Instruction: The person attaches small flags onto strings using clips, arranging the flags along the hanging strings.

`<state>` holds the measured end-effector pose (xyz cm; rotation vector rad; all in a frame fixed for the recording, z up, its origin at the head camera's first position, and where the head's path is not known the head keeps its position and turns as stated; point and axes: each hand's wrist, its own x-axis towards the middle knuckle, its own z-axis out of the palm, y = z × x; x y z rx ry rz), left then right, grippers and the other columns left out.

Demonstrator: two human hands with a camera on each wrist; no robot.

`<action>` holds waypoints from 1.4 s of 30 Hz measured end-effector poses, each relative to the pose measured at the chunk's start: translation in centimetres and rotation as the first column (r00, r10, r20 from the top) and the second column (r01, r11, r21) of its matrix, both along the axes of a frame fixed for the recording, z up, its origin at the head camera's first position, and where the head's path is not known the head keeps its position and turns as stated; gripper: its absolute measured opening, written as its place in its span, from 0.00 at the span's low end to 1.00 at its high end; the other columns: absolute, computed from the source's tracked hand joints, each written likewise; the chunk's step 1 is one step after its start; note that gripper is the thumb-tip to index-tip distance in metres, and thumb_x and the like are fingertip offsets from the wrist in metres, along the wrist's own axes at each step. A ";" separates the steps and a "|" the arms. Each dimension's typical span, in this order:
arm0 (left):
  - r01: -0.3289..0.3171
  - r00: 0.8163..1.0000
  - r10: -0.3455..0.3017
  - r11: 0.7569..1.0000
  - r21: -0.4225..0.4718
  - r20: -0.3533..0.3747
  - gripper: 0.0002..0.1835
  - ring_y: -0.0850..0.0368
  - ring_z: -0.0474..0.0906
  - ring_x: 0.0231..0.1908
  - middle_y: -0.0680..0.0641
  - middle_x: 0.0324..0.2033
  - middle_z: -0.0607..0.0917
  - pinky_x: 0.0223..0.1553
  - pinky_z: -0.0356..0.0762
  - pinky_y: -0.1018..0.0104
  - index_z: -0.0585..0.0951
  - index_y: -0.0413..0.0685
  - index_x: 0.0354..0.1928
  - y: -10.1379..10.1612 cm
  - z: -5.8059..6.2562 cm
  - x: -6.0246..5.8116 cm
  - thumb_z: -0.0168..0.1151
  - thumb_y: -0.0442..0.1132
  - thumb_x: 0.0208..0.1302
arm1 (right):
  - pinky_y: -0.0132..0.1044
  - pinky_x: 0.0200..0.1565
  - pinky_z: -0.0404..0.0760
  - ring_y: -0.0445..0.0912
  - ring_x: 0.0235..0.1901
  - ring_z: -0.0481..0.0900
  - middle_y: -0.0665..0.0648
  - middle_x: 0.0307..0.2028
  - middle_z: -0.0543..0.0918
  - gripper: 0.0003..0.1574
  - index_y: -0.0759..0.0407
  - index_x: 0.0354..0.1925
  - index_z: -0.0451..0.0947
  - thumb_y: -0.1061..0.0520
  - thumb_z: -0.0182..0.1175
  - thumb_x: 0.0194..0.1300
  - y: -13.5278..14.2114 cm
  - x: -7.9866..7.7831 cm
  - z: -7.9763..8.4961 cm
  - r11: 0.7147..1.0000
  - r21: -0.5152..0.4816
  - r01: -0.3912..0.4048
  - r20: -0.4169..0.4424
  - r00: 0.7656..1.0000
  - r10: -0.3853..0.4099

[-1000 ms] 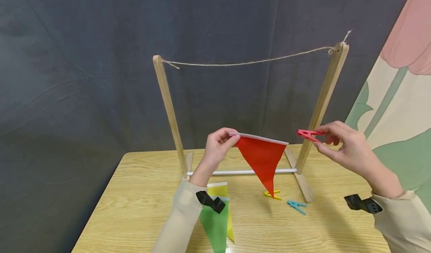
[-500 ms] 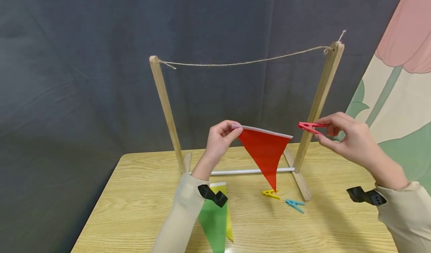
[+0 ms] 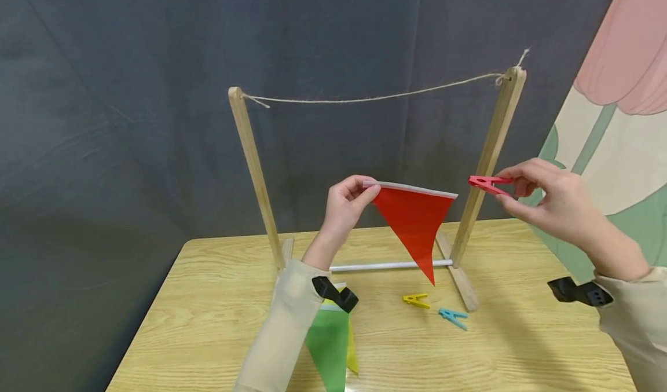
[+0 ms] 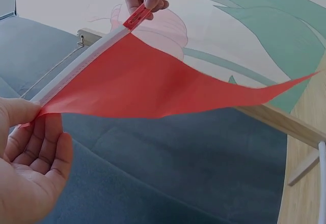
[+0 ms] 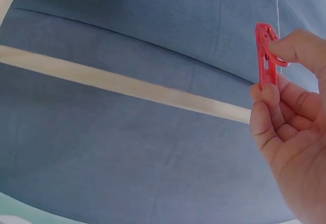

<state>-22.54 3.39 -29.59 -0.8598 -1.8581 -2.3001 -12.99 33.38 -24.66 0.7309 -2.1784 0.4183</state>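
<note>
A red triangular pennant [image 3: 417, 218] with a white top hem hangs in the air, its tip pointing down. My left hand [image 3: 348, 205] pinches the hem's left corner between thumb and fingers. To the right, my right hand [image 3: 554, 198] holds a red clothespin [image 3: 487, 184] by its handle ends, its nose toward the pennant. The right wrist view shows thumb and fingers on this clothespin [image 5: 267, 56]. Above both hands a twine line [image 3: 359, 101] runs between two wooden posts. In the left wrist view the clothespin [image 4: 136, 18] overlaps the hem's far corner.
A green pennant [image 3: 330, 340] lies partly over a yellow pennant [image 3: 352, 351] on the wooden table [image 3: 208, 311], partly behind my left sleeve. A yellow clothespin [image 3: 416, 300] and a blue clothespin [image 3: 453, 317] lie near the right post [image 3: 490, 154]. The left post [image 3: 255, 172] stands opposite.
Both hands have risen and shifted slightly right, carrying the red pennant and the red clothespin upward. The pennant's tip has moved up from the yellow clothespin. The head view has shifted slightly.
</note>
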 end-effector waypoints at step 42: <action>-0.112 0.988 0.085 0.968 0.224 0.126 0.09 0.62 0.76 0.23 0.51 0.24 0.81 0.34 0.81 0.67 0.79 0.27 0.40 4.9 6.4 -1.9 0.62 0.28 0.60 | 0.14 0.22 0.62 0.19 0.28 0.64 0.43 0.24 0.70 0.39 0.69 0.34 0.79 0.32 0.49 0.59 -0.3 -0.3 7.5 0.999 0.044 -0.002 -0.076 0.997 0.005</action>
